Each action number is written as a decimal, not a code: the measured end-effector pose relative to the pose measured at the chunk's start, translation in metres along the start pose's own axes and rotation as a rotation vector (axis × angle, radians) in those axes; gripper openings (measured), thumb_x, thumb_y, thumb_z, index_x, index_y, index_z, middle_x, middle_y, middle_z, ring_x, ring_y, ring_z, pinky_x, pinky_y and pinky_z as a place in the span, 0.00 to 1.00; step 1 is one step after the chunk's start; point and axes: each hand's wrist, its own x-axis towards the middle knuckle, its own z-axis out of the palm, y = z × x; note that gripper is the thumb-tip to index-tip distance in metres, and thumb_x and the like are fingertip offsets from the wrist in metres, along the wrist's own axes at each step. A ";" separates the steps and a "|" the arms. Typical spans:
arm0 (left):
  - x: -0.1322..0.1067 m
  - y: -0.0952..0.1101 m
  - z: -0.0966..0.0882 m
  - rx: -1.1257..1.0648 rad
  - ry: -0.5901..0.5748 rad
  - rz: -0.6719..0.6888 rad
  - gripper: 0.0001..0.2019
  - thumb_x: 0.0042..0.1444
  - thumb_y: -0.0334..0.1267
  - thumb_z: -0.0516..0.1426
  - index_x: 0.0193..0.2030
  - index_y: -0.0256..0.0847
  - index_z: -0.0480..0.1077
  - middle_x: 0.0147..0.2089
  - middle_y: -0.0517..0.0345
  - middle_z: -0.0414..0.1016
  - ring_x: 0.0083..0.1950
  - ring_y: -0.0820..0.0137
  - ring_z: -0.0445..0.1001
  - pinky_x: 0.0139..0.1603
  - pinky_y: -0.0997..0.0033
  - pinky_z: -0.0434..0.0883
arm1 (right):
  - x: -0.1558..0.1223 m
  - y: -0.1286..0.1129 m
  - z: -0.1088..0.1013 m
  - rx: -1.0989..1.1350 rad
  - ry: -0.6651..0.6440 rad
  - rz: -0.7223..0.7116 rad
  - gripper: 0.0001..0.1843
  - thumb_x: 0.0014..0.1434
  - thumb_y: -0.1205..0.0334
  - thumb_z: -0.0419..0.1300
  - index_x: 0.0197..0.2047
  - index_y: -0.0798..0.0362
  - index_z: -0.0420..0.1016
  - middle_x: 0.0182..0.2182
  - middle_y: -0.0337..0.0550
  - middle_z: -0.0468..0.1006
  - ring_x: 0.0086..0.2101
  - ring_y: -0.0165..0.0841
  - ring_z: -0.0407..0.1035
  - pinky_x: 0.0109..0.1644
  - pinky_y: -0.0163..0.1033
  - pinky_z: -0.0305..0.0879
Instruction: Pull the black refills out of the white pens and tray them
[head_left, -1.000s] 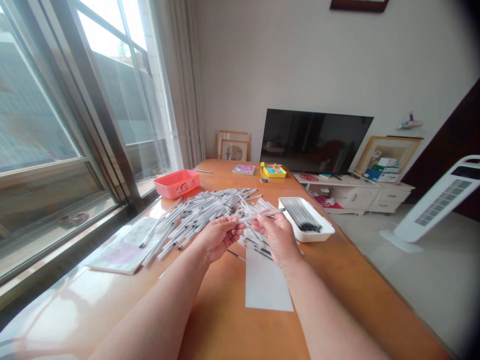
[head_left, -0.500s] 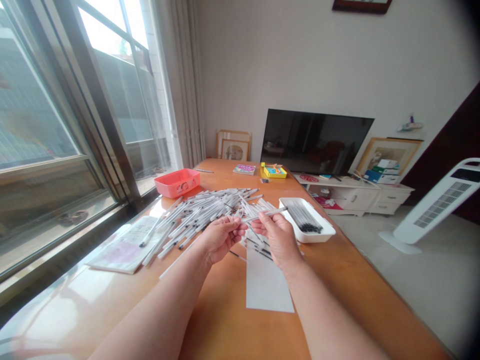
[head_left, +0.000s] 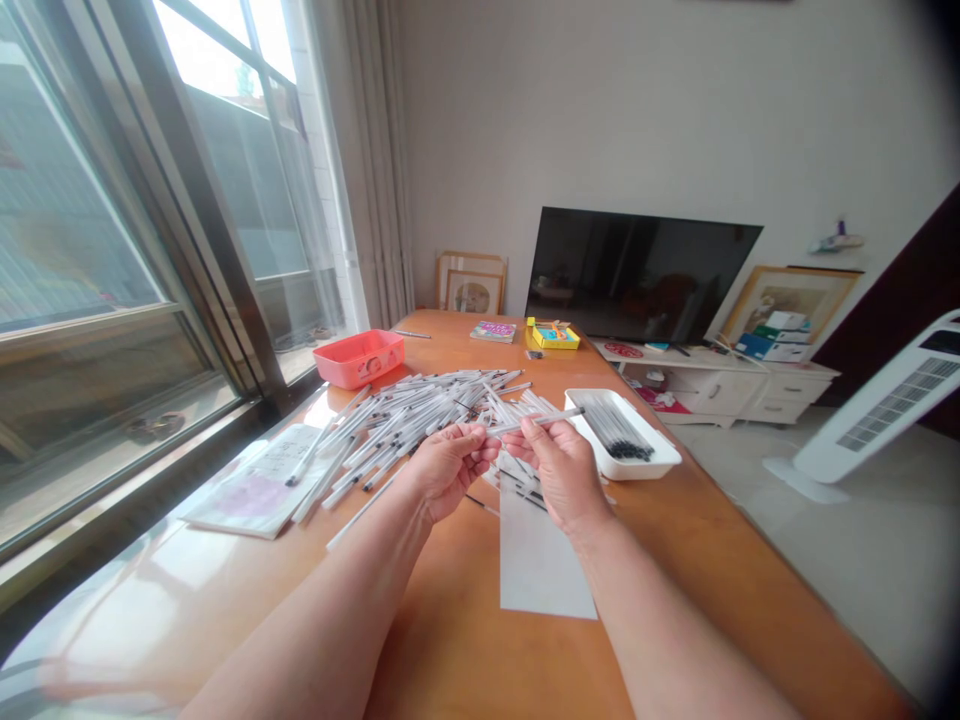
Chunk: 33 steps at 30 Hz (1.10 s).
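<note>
Our right hand (head_left: pixel 562 475) pinching clear ballpoint pen (head_left: pixel 536 421) over table middle; our left hand (head_left: pixel 450 470) curled at pen's end, grip unclear. Under hands: white paper sheet (head_left: pixel 544 560) on wooden table (head_left: pixel 450 640). Beyond: loose pen heap (head_left: pixel 405 415) toward window edge; white tray (head_left: pixel 645 450) of black-tipped refills (head_left: pixel 619 430) near right edge; red plastic box (head_left: pixel 358 358) at far left corner.

Daylight enters through the window (head_left: pixel 225 150) at upper left, throwing strong glare across the surface (head_left: pixel 142 590) at lower left. Frame edges show curved distortion and dark corners; no notable blur.

Pens (head_left: pixel 405 415) white w/ black tips, tray (head_left: pixel 637 467) white, basket (head_left: pixel 358 358) coral-red, table (head_left: pixel 450 630) orange-brown.
</note>
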 end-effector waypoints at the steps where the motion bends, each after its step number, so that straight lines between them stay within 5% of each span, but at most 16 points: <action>1: 0.000 0.000 0.000 -0.005 0.000 0.001 0.03 0.61 0.26 0.58 0.37 0.35 0.70 0.35 0.50 0.79 0.32 0.75 0.78 0.34 0.80 0.73 | 0.000 0.000 0.000 0.002 0.000 0.000 0.18 0.55 0.48 0.70 0.39 0.54 0.77 0.34 0.47 0.83 0.37 0.38 0.79 0.47 0.47 0.77; 33: -0.008 -0.001 0.003 0.025 -0.055 0.002 0.03 0.61 0.25 0.58 0.37 0.34 0.70 0.34 0.49 0.79 0.33 0.75 0.78 0.38 0.79 0.75 | 0.000 -0.014 -0.006 -0.071 -0.079 0.029 0.20 0.55 0.46 0.69 0.39 0.55 0.77 0.31 0.46 0.83 0.34 0.37 0.80 0.44 0.45 0.77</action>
